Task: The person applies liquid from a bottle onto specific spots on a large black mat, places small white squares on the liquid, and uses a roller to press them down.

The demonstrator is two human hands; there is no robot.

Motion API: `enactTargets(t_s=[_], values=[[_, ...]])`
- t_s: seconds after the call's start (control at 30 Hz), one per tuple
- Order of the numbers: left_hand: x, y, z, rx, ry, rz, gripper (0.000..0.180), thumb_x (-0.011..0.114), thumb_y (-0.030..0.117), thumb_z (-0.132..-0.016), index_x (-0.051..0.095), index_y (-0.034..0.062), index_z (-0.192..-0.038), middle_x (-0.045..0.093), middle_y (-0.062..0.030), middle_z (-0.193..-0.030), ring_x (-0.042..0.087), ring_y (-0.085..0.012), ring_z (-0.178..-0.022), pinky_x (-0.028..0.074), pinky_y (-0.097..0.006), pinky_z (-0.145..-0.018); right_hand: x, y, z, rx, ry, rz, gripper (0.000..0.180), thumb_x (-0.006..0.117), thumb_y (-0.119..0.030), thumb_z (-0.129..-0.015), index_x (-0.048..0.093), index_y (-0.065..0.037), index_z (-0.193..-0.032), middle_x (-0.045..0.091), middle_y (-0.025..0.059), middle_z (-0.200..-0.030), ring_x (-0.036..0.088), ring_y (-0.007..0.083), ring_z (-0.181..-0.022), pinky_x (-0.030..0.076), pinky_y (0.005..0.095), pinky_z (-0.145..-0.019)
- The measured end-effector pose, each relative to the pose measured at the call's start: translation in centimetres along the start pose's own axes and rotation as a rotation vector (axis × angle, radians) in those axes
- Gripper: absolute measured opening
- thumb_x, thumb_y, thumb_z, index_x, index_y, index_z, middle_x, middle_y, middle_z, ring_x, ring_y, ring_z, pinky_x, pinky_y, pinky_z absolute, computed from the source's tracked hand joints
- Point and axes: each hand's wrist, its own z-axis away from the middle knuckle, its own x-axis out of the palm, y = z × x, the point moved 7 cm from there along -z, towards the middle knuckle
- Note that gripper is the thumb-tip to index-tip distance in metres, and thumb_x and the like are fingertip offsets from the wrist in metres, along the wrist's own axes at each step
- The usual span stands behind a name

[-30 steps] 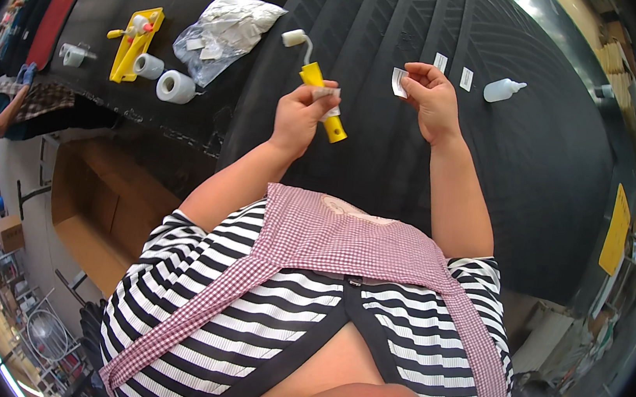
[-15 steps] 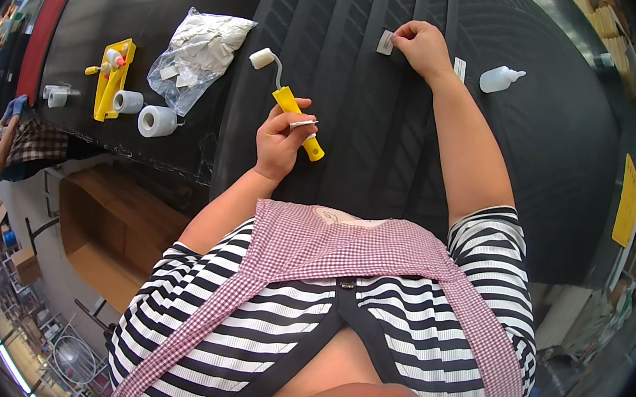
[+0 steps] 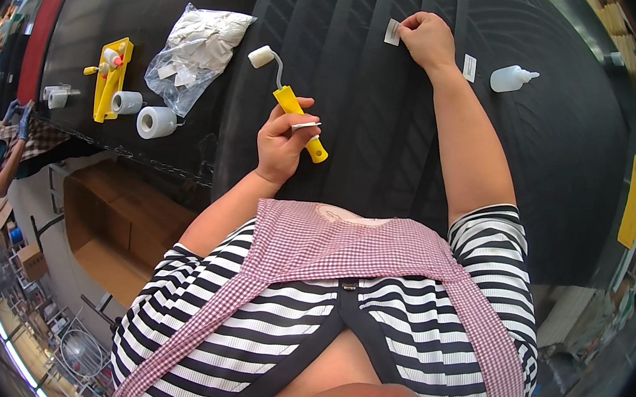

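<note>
Roller (image 3: 288, 99), yellow-handled, held in curled left hand (image 3: 278, 148), white slip (image 3: 306, 125) pinched there too; right hand (image 3: 430, 43), thumb and finger nipping white label (image 3: 392, 32) over black sheeting (image 3: 365, 133), contact hard to tell; second label (image 3: 469, 68) lies right of it, near squeeze bottle (image 3: 510, 79)

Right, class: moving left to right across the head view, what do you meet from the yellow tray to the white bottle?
Yellow tray, plastic bag of white pieces, yellow-handled roller, white label, right hand, second white label, white bottle.
</note>
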Motion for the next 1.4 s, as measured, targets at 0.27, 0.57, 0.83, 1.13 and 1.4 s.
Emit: enactTargets(t_s=[0.27,0.57,0.83,1.13,1.4], values=[[0.0,-0.2,0.0,-0.007,-0.002,0.011,0.015,0.076,-0.001,-0.087,0.075,0.0053,-0.100,0.060,-0.0097,-0.124,0.062,-0.0154,-0.095,0.053,-0.027,-0.084,0.1,-0.2,0.4,0.009,0.055,0.059,0.017,0.071,-0.026,-0.081,0.077,-0.011,-0.086,0.075,0.0070,-0.084,0.072,0.0249,-0.082,0.055,0.0371,-0.077],[0.0,0.2,0.1,-0.016,0.006,-0.025,0.014,0.077,0.002,-0.086,0.075,0.0054,-0.099,0.060,-0.0098,-0.124,0.063,-0.0166,-0.097,0.053,-0.027,-0.085,-0.7,-1.5,1.3,-0.101,0.193,0.092,0.012,0.072,-0.025,-0.081,0.074,-0.014,-0.087,0.066,0.0035,-0.093,0.069,0.0247,-0.088,0.054,0.0386,-0.075],[0.2,0.1,0.0,-0.008,-0.008,0.007,0.013,0.077,0.002,-0.087,0.075,0.0050,-0.100,0.060,-0.0099,-0.124,0.063,-0.0158,-0.098,0.053,-0.027,-0.086,-0.6,-3.1,2.6,-0.252,0.260,0.241,0.011,0.073,-0.025,-0.083,0.074,-0.014,-0.086,0.063,0.0027,-0.095,0.067,0.0269,-0.087,0.054,0.0406,-0.073],[3.4,4.3,-1.4,-0.232,-0.094,0.151,0.011,0.073,0.006,-0.091,0.075,-0.0002,-0.101,0.060,-0.0088,-0.130,0.063,-0.0160,-0.102,0.052,-0.028,-0.089,-1.2,-7.1,19.8,-0.185,-0.205,-0.547,0.030,0.076,-0.013,-0.081,0.060,-0.006,-0.106,0.066,0.0092,-0.089,0.068,0.0270,-0.077,0.055,0.0352,-0.071],[9.0,1.7,-0.4,-0.623,-0.273,0.465,0.031,0.071,0.013,-0.095,0.066,-0.0029,-0.122,0.067,-0.0063,-0.120,0.066,-0.0158,-0.100,0.053,-0.030,-0.092,-0.4,-5.2,23.0,-0.205,-0.100,-0.476,0.088,0.076,-0.020,-0.086,0.023,-0.009,-0.155,0.066,0.0114,-0.078,0.068,0.0279,-0.068,0.055,0.0363,-0.069]])
